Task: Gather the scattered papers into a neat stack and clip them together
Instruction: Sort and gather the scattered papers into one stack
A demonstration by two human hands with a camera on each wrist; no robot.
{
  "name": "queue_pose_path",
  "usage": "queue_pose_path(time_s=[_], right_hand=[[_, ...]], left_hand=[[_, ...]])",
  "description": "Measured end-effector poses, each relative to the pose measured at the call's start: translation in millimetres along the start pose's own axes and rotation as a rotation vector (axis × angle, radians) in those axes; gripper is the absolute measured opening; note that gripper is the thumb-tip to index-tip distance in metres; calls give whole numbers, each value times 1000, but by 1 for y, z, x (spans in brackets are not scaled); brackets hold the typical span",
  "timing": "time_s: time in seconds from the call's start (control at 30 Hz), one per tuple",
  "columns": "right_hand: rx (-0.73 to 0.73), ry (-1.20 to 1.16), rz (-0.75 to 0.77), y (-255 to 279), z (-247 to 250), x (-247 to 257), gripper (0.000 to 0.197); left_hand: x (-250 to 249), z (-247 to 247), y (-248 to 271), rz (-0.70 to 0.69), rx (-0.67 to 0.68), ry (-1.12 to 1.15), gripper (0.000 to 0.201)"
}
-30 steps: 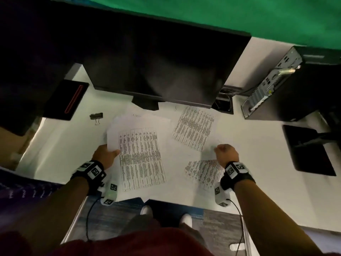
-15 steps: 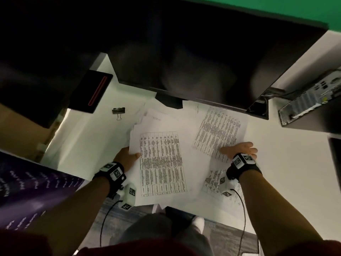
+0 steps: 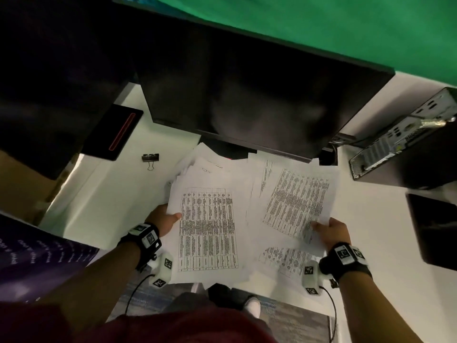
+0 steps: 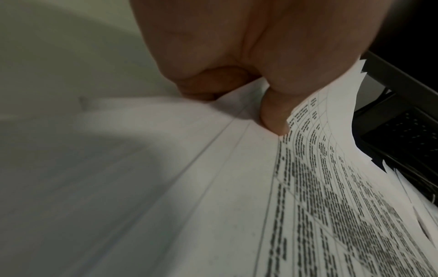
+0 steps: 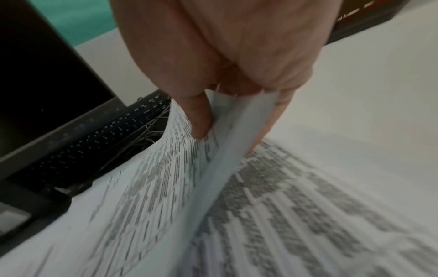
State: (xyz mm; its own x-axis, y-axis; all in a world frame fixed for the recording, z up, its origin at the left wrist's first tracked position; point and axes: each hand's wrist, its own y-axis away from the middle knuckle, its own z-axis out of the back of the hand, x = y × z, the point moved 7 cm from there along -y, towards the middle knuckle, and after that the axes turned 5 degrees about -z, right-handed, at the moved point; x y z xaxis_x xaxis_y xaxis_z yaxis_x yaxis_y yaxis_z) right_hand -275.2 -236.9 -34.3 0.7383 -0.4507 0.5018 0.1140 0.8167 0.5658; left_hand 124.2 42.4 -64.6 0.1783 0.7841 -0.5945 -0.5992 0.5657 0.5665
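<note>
Several white printed sheets lie fanned on the white desk (image 3: 103,206). My left hand (image 3: 164,220) pinches the left edge of the left bundle of papers (image 3: 207,226), thumb on top (image 4: 272,114), with the sheets (image 4: 308,187) bending up. My right hand (image 3: 330,232) pinches the near right corner of another printed sheet (image 3: 296,201), thumb on top (image 5: 199,120), lifting it (image 5: 154,187) off the page beneath (image 5: 296,206). One more printed page (image 3: 284,258) lies under it near the desk's front edge. A black binder clip (image 3: 150,158) sits on the desk, left of the papers.
A large black monitor (image 3: 247,95) stands just behind the papers, its base partly covered by them. A black box with a red stripe (image 3: 116,132) is at the left, a computer tower (image 3: 408,144) at the right, and a black pad (image 3: 432,226) at far right.
My right hand went from resting on the right-hand sheet to pinching its near corner and lifting it. The left hand keeps its grip on the left bundle. The head view shifted.
</note>
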Motion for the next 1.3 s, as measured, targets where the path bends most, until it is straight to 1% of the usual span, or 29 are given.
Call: queue_pose_path(time_s=[0.07, 0.13, 0.27, 0.4, 0.53, 0.6, 0.67, 0.73, 0.77, 0.87, 1.0, 1.03, 1.13, 1.23, 1.3], right_hand=[[-80, 44, -22, 10, 9, -14, 33], [-146, 40, -57, 18, 17, -29, 34], [-209, -21, -120, 35, 30, -54, 30], [-229, -69, -173, 49, 40, -77, 32], [-224, -231, -185, 61, 55, -97, 32], [-239, -350, -197, 67, 66, -102, 28], [-228, -424, -189, 72, 73, -106, 33], [-192, -443, -158, 76, 73, -107, 42], [-164, -486, -167, 78, 69, -108, 43], [-103, -498, -185, 87, 48, -109, 31], [7, -579, -210, 102, -4, -103, 23], [38, -601, -217, 105, -18, -99, 21], [107, -699, -241, 113, -54, -81, 27], [185, -756, -261, 122, -83, -56, 16], [209, -782, -269, 122, -97, -43, 17]], left_hand=[[2, -1, -1, 10, -3, 1, 34], [2, -1, -2, 15, -6, 1, 35], [5, -2, -3, 12, -12, 2, 36], [1, -2, 0, -7, -5, 38, 36], [-4, -1, -1, -21, 11, 31, 37], [-5, -2, -2, -27, 10, 40, 36], [-3, -6, -1, -26, 11, 47, 37], [2, -9, -2, -25, 13, 54, 38], [3, -10, -2, -21, 13, 58, 37], [7, -12, -4, -6, 0, 73, 36], [8, -16, -6, -5, 3, 98, 34], [8, -18, -5, -1, 5, 107, 34], [9, -23, -6, 7, 3, 150, 33], [9, -23, -4, 13, -3, 220, 37], [10, -23, -2, -3, 10, 268, 43]])
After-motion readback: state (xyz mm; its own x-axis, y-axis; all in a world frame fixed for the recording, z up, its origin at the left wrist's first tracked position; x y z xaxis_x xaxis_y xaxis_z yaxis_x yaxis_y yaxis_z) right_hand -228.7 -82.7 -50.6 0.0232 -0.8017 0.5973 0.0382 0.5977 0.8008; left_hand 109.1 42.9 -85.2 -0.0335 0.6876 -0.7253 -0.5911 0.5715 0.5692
